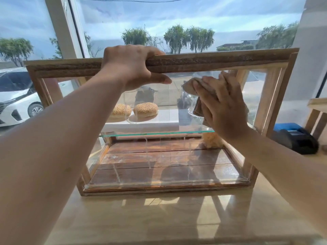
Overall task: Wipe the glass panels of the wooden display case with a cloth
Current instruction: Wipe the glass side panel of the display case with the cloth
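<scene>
Left hand (131, 66): clenched around the top rail (212, 61) of the wooden display case (270, 96), fingers curled over the rail's far side, thumb beneath it against the front.

Right hand (223, 106): fingers extended and nearly flat, pressing a folded beige cloth (190, 86) against the front glass panel (159, 161) in its upper right area, just below the rail. The cloth protrudes past the fingertips on the left; the rest is covered by the palm.

Visibility: the left fingertips are hidden behind the rail. A pale item on the case floor is partly covered by the right wrist and cannot be identified.

Position: the case stands on a glossy counter (141, 218), between both forearms. Two sesame buns (145, 109) are visible above the inner glass shelf (159, 134). A black device (295, 140) sits to the right of the case.
</scene>
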`<state>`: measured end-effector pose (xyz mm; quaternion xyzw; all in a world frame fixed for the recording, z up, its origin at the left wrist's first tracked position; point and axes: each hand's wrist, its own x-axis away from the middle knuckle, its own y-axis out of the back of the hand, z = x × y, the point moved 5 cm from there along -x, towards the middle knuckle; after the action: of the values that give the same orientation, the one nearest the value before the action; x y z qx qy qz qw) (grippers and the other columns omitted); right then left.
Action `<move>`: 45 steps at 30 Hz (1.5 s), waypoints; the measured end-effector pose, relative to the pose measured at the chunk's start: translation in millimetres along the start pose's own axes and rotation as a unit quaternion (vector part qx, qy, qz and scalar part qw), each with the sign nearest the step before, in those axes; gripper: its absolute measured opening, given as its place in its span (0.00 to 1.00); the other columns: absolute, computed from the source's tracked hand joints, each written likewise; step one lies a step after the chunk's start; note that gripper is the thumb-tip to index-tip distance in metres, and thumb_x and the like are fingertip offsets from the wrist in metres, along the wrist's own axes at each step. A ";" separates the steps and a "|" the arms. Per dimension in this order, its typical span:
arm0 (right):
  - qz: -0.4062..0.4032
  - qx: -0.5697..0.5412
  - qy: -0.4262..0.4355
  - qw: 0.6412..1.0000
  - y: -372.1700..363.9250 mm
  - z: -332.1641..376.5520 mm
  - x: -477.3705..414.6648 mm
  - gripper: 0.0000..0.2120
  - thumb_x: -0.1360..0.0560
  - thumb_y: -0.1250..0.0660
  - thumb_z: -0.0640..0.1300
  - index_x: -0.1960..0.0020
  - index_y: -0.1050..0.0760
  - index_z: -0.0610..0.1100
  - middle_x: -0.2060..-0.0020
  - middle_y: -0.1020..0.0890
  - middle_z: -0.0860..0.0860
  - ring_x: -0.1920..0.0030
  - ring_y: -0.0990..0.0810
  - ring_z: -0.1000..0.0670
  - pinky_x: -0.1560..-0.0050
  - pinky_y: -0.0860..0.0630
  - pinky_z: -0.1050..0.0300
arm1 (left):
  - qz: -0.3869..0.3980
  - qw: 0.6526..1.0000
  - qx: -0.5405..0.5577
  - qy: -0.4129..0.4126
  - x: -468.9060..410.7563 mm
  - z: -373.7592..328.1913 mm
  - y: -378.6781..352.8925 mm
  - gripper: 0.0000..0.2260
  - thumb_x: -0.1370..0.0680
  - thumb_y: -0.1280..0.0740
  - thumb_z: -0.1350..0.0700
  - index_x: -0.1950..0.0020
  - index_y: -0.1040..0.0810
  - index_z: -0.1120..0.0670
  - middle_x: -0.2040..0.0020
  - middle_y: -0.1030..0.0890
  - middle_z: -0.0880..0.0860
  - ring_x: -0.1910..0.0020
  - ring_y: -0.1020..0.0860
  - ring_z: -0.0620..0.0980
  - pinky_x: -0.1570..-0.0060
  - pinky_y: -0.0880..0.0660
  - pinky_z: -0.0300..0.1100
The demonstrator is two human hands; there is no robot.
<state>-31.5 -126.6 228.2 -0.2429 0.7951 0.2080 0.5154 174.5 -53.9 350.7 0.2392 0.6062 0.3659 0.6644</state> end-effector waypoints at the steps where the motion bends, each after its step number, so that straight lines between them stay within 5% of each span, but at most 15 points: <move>1: 0.003 -0.001 0.014 1.000 -4.5 11.1 1.3 0.17 0.17 0.35 0.40 0.28 0.25 0.43 0.32 0.30 0.46 0.34 0.33 0.35 0.34 0.27 0.37 | -0.001 1.000 -0.001 0.000 0.1 -0.2 0.5 0.38 0.38 0.45 0.18 0.30 0.35 0.30 0.40 0.21 0.43 0.43 0.23 0.54 0.53 0.34 0.44; 5: 0.052 -0.002 0.112 0.992 -13.8 51.6 59.3 0.22 0.20 0.29 0.40 0.29 0.28 0.50 0.34 0.28 0.48 0.35 0.30 0.37 0.37 0.26 0.40 | -0.005 1.000 -0.002 0.002 -0.4 0.8 0.4 0.39 0.39 0.45 0.17 0.31 0.34 0.30 0.39 0.21 0.43 0.42 0.23 0.54 0.53 0.34 0.44; 8: 0.057 0.002 0.146 0.988 -2.9 52.0 104.8 0.11 0.19 0.30 0.44 0.37 0.19 0.53 0.39 0.24 0.49 0.39 0.25 0.40 0.38 0.27 0.45 | -0.006 1.000 -0.004 0.000 -0.7 1.0 -0.2 0.39 0.39 0.46 0.17 0.30 0.35 0.30 0.39 0.21 0.44 0.42 0.24 0.55 0.53 0.35 0.44; 11: 0.120 0.005 0.164 0.979 8.3 26.0 116.2 0.16 0.19 0.32 0.43 0.33 0.25 0.53 0.38 0.26 0.47 0.38 0.28 0.39 0.40 0.28 0.43 | -0.010 1.000 -0.005 -0.002 0.0 0.6 0.1 0.40 0.39 0.46 0.17 0.30 0.35 0.31 0.39 0.21 0.44 0.41 0.23 0.55 0.53 0.35 0.45; 17: 0.038 -0.013 0.025 0.999 4.4 20.8 25.7 0.13 0.19 0.31 0.43 0.36 0.25 0.48 0.40 0.26 0.45 0.40 0.29 0.38 0.43 0.24 0.40 | -0.006 1.000 -0.001 -0.003 0.5 0.1 0.7 0.39 0.38 0.45 0.18 0.30 0.35 0.31 0.40 0.21 0.44 0.42 0.23 0.54 0.53 0.34 0.44; 26: 0.100 -0.022 0.122 0.987 4.7 66.3 118.8 0.06 0.23 0.26 0.39 0.56 0.18 0.49 0.54 0.17 0.48 0.50 0.24 0.43 0.54 0.24 0.50 | -0.003 1.000 -0.006 0.000 1.7 -0.7 -0.2 0.38 0.38 0.44 0.18 0.30 0.35 0.31 0.40 0.21 0.45 0.42 0.24 0.54 0.52 0.34 0.44; 34: 0.076 -0.040 -0.019 0.996 4.2 46.9 68.8 0.05 0.25 0.25 0.43 0.50 0.17 0.46 0.45 0.22 0.45 0.45 0.26 0.39 0.47 0.23 0.43 | 0.003 1.000 0.003 0.008 0.8 1.5 -2.4 0.39 0.38 0.43 0.18 0.30 0.33 0.34 0.39 0.21 0.43 0.42 0.24 0.53 0.48 0.29 0.47; 45: 0.115 -0.079 0.048 0.989 -7.0 109.4 162.3 0.07 0.25 0.29 0.41 0.61 0.22 0.47 0.55 0.17 0.48 0.50 0.25 0.44 0.56 0.28 0.51 | 0.012 1.000 0.009 0.013 1.5 0.2 0.3 0.39 0.38 0.43 0.18 0.30 0.34 0.32 0.39 0.21 0.45 0.41 0.24 0.54 0.46 0.30 0.48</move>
<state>-5.6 -96.4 36.4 -0.2000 0.8225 0.3162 0.4284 174.6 -52.5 350.0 0.2478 0.6147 0.3719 0.6499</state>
